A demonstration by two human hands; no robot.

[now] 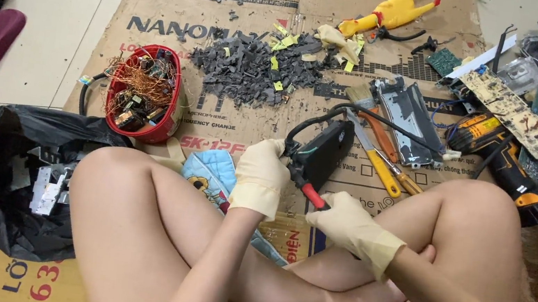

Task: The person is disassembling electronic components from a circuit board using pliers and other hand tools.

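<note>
We see the left hand [259, 178] gripping the black power adapter [323, 153] near the cardboard sheet's [230, 124] front edge, right hand [351, 224] closed on a red-handled tool [308, 193], probably a screwdriver, which could slip toward the bare knees.
</note>
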